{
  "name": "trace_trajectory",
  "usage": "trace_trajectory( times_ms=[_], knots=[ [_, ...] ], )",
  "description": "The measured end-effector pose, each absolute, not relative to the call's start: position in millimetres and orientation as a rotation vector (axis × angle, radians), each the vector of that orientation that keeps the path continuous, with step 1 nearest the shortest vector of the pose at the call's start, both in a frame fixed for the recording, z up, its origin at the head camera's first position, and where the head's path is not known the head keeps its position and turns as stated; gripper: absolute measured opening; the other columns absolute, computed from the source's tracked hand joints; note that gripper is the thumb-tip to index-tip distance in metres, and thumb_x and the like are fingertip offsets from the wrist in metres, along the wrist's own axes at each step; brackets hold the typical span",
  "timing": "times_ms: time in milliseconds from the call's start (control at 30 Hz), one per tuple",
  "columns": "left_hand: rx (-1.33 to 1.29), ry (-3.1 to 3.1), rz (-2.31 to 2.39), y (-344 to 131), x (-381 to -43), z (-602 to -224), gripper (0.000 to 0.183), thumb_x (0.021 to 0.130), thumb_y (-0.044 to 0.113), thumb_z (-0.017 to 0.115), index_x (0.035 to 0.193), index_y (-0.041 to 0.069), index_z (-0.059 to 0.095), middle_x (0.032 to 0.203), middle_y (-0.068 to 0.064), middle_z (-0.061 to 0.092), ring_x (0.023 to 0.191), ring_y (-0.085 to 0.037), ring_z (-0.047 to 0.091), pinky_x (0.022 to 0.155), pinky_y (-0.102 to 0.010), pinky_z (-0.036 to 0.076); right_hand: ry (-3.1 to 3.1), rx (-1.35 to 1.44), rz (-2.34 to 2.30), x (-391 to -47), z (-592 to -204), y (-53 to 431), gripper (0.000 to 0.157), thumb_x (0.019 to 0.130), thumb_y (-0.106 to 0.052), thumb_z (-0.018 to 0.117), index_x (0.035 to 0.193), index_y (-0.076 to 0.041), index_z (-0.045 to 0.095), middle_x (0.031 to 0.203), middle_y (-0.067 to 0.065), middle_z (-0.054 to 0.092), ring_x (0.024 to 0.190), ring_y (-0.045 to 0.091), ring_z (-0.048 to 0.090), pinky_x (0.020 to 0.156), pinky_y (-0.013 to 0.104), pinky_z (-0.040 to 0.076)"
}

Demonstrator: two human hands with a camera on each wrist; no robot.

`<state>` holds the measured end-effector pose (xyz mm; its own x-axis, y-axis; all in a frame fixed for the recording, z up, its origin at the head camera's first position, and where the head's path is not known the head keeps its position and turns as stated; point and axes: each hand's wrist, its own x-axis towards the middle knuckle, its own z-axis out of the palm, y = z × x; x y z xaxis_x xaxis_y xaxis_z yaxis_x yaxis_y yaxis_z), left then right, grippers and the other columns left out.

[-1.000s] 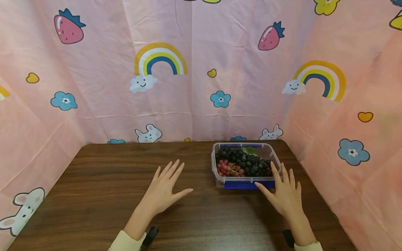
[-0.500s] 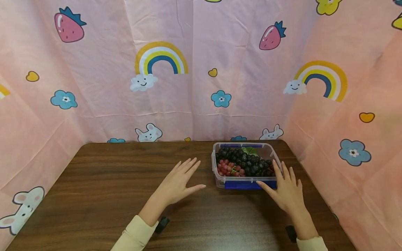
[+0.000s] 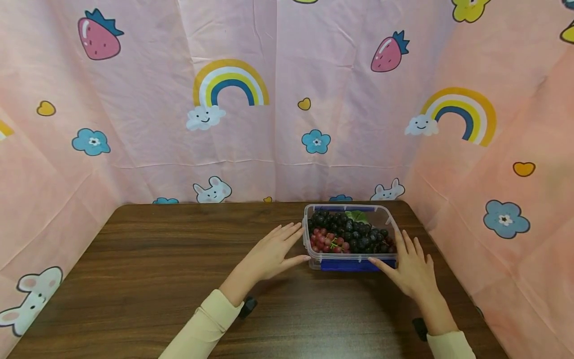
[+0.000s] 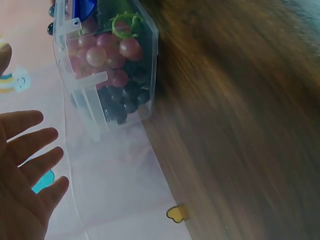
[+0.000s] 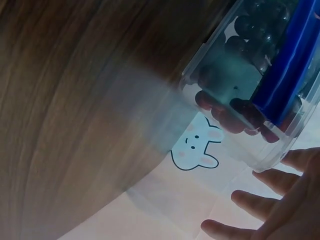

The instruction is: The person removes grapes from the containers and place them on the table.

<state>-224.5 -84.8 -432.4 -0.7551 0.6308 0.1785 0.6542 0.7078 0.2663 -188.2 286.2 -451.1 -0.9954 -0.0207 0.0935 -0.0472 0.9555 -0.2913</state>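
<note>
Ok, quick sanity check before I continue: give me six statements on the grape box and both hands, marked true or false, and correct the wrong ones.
1. The clear box on the wooden table holds red grapes and dark grapes. True.
2. The box stands at the table's near left corner. False: it stands toward the far right.
3. The left hand and the right hand are at opposite ends of the box. True.
4. The left hand grips a bunch of red grapes. False: its fingers are extended outside the box, holding no grapes.
5. A blue strip runs along the box's side facing the person. True.
6. The green leaf lies nearer the person than the red grapes. False: it lies toward the back.
</note>
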Motion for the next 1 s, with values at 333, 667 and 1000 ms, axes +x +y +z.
trace_trajectory(
  times_ms=[333,667,1000],
  knots=[
    [-1.189,-2.835,-0.355,-59.8,-239.9,-422.8,0.066,0.112,0.047,0.047,0.162,0.005,0.04,0.166,-0.017,0.041,0.156,-0.034,0.036,0.128,-0.05,0.024,-3.038,0.094,0.394,-195.6,-451.0,293.1,0.118,0.093,-0.077,0.059,0.169,-0.001,0.01,0.169,0.033,0.021,0.152,0.06,0.019,0.11,0.086,0.019],
    [-1.302,-2.782,-0.107,-34.9,-259.7,-419.0,0.06,0.109,0.04,0.057,0.157,0.005,0.049,0.161,-0.014,0.05,0.152,-0.029,0.044,0.125,-0.046,0.032,-3.057,0.156,0.319,-202.5,-450.3,299.9,0.116,0.094,-0.076,0.058,0.167,0.003,0.015,0.167,0.034,0.025,0.151,0.06,0.023,0.11,0.084,0.022],
    [-1.377,-2.801,-0.07,-15.9,-274.5,-419.2,0.066,0.1,0.036,0.073,0.155,0.007,0.053,0.158,-0.012,0.054,0.145,-0.028,0.052,0.116,-0.046,0.045,-3.063,0.193,0.299,-207.4,-453.9,302.9,0.117,0.094,-0.076,0.058,0.166,0.007,0.016,0.169,0.033,0.023,0.153,0.057,0.022,0.112,0.084,0.021]
  ],
)
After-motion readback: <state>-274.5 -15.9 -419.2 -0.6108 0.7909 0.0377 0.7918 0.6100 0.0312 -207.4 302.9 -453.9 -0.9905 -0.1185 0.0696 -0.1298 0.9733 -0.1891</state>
